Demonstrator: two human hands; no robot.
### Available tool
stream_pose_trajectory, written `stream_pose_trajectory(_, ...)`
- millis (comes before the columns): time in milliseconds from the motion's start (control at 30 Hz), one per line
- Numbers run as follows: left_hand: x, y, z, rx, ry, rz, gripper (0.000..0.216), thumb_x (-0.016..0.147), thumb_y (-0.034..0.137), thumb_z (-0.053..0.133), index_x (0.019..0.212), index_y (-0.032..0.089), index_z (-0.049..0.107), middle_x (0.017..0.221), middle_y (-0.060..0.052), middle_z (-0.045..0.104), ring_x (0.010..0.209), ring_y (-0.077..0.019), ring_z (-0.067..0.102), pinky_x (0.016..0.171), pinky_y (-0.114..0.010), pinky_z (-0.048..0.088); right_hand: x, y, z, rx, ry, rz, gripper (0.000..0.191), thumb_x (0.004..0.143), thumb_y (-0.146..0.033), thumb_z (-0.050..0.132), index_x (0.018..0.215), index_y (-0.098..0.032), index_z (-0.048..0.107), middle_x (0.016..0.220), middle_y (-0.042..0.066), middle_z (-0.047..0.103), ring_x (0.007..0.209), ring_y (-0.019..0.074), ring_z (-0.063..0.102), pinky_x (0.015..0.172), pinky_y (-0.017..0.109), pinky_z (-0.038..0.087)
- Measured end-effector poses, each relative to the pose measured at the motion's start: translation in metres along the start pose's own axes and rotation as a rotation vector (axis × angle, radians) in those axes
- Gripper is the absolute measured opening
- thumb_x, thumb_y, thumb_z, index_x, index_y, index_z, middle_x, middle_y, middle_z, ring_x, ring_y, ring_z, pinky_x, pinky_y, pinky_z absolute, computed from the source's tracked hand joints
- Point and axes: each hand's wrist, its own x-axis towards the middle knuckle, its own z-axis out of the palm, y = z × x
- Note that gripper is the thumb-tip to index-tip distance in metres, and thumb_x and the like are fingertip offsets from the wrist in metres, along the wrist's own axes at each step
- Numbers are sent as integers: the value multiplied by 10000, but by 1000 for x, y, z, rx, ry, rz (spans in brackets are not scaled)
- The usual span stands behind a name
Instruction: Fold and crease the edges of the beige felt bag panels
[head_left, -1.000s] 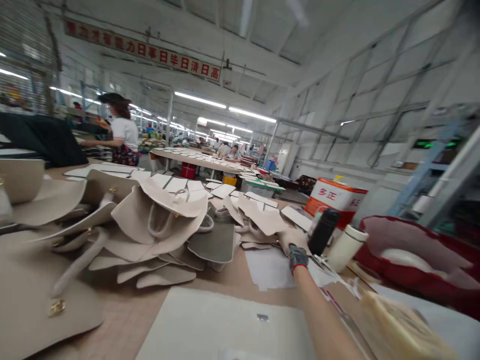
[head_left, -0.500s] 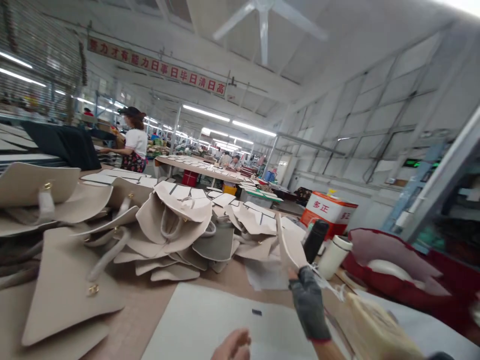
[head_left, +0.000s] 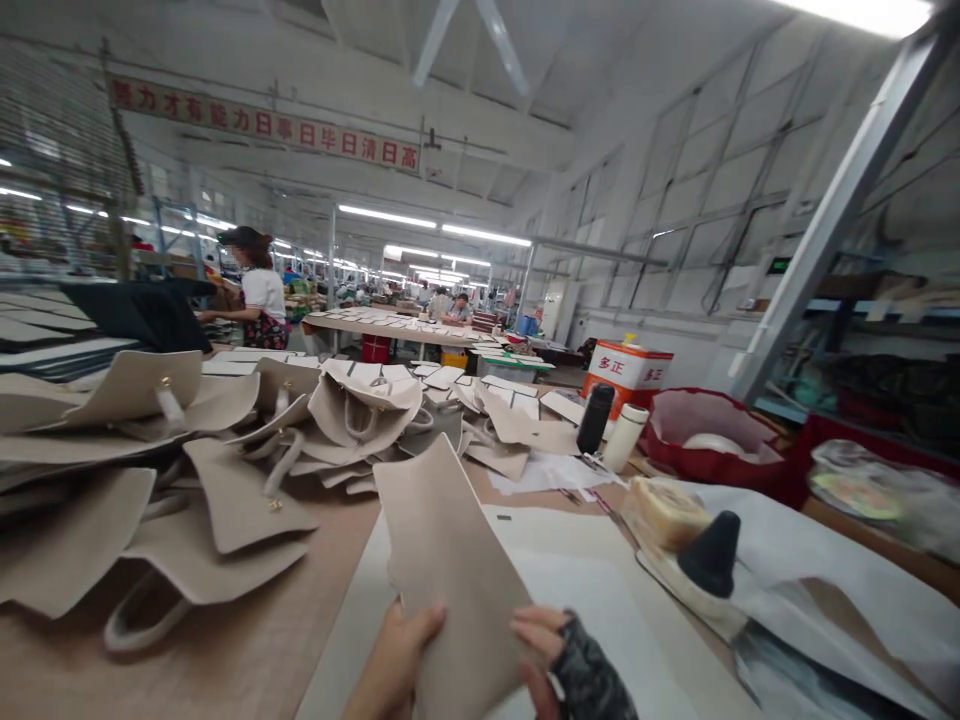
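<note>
A beige bag panel (head_left: 450, 560) stands tilted between my two hands, over a white board (head_left: 600, 590) on the table. My left hand (head_left: 401, 650) grips its left edge, thumb on the near face. On its right edge, my gloved right hand (head_left: 559, 655) closes its bare fingertips; the glove is dark and fingerless. Past the panel lies a heap of similar beige panels, one a panel with a handle and gold fitting (head_left: 247, 500). A small dark piece (head_left: 504, 517) rests on the board.
To the right stand a black bottle (head_left: 595, 418), a white bottle (head_left: 625, 438), an orange-and-white can (head_left: 626, 372), a yellowish block (head_left: 667, 510) and a black cone (head_left: 711, 555). Behind them sits a dark red bag (head_left: 712, 440). A co-worker (head_left: 259, 290) stands at far left.
My right hand has come back from the far right with the beige panel, now over the board. My left hand, empty before, has taken hold of it. The view has shifted.
</note>
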Motion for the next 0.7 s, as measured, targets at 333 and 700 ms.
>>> stream_pose_trajectory(333,-84,-1,-34,91,135,37,515,526,327,794,955,131,586,869,-133,711,872,-345,641,788,-451,513,7,-79,-8,253,-212,390,307,834,-437,478,858,-181,644,845,60,680,794,205,621,727,286,500)
stream_pose_trajectory(700,-94,-35,-41,53,-75,-36,590,495,393,805,957,70,630,826,-183,703,773,-369,648,712,-449,495,-53,-92,-5,167,-60,234,220,762,-387,572,879,-229,670,790,40,651,714,184,603,666,259,479)
